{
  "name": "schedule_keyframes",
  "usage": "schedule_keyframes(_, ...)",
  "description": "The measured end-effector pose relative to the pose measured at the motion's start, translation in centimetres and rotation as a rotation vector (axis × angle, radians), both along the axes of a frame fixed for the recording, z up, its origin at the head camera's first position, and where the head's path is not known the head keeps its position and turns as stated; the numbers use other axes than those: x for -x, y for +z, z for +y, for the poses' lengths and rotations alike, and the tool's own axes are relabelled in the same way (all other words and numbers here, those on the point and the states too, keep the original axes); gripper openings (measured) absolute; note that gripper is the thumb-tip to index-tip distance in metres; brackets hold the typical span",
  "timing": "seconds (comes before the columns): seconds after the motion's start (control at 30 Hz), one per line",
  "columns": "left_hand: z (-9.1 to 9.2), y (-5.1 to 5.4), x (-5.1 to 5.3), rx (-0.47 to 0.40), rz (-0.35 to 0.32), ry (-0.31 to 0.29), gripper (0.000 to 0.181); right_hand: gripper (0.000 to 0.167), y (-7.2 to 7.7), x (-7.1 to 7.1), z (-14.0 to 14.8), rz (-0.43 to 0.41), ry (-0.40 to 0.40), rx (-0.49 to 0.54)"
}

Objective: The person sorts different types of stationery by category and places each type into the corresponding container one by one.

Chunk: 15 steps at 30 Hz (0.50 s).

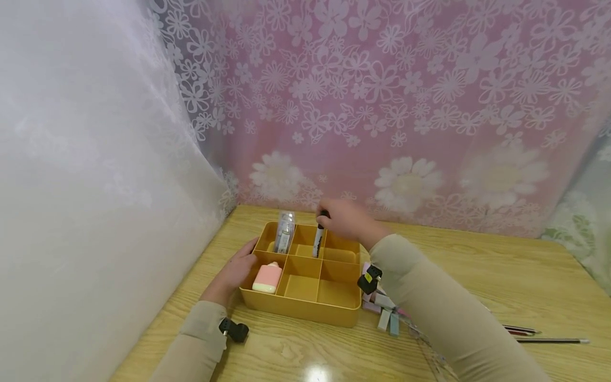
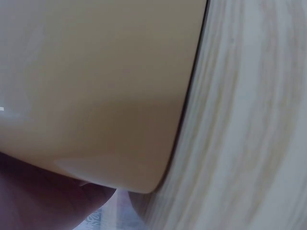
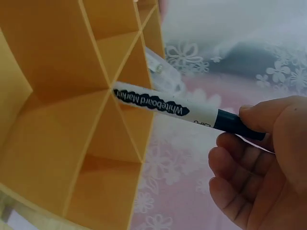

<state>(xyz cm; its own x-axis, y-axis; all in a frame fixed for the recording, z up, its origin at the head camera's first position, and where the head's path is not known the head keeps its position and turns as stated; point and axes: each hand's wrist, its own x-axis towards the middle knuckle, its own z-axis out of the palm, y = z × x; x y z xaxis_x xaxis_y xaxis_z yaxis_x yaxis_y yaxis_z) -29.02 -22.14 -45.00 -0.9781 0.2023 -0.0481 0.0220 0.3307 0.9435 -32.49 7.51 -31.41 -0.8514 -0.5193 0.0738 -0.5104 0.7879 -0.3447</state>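
Observation:
My right hand [image 1: 347,218] pinches a whiteboard marker [image 3: 163,105] by its black cap between thumb and fingers. The marker slants, cap up, with its lower end in the back middle compartment of a yellow divided organizer box [image 1: 300,312]. My left hand [image 1: 238,271] grips the box's left wall; in the left wrist view that wall [image 2: 105,96] hides part of the fingers. A pink bottle-shaped thing [image 1: 268,278] with a cream base lies in the front left compartment. A clear plastic item [image 1: 285,233] leans in the back left one.
Small pastel blocks [image 1: 384,318] lie on the wooden table [image 1: 286,355] right of the box, partly behind my right sleeve. Several pencils or thin pens [image 1: 549,340] lie farther right. A floral pink curtain [image 1: 343,132] hangs behind the table, and a white sheet [image 1: 95,159] at the left.

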Motion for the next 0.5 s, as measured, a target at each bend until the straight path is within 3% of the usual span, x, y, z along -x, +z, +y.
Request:
schedule_keyframes(0.33, 0.0, 0.1, 0.0, -0.010, 0.015, -0.014, 0.062, 0.016, -2.1, 0.0, -0.2, -0.067, 0.031, -0.042)
schedule_keyframes(0.5, -0.1, -0.1, 0.1, 0.005, 0.005, -0.003, 0.062, 0.017, -2.6, 0.0, -0.2, -0.047, 0.040, -0.082)
